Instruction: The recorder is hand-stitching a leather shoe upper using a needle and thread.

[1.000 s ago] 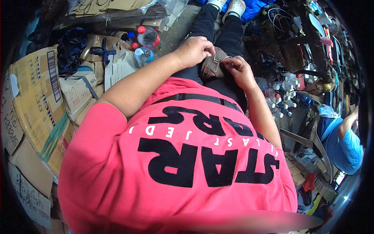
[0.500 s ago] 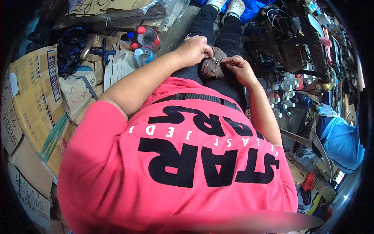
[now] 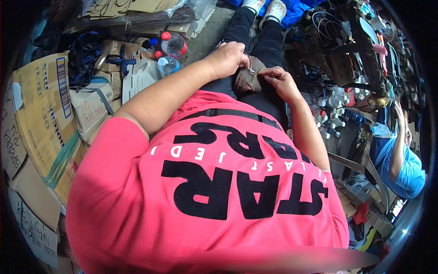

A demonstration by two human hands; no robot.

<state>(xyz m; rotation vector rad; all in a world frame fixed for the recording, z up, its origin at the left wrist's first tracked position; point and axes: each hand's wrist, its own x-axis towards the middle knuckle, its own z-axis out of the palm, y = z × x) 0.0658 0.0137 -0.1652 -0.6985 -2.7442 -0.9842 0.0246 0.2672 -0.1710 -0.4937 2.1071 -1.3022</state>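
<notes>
A small brown piece [image 3: 246,83], like a leather shoe part or pouch, rests on my thighs with a pale cord or chain and a thin reddish line across it. My left hand [image 3: 228,60] is closed at its upper left edge, fingertips pinched by the light cord. At the upper right edge my right hand [image 3: 280,81] also pinches, thumb and forefinger together at the cord's other end. Its exact kind is too small to tell. Both hands are close to each other, with the piece between them.
Clear plastic bottles [image 3: 174,44] stand left of my legs. Cardboard boxes [image 3: 39,98] crowd the left side. Many small white-capped bottles [image 3: 335,105] and tools lie to the right. A person in a blue shirt [image 3: 406,166] is at the far right.
My hands and the brown piece stay almost in place. At the far right, the co-worker in blue now has bare forearms raised into view.
</notes>
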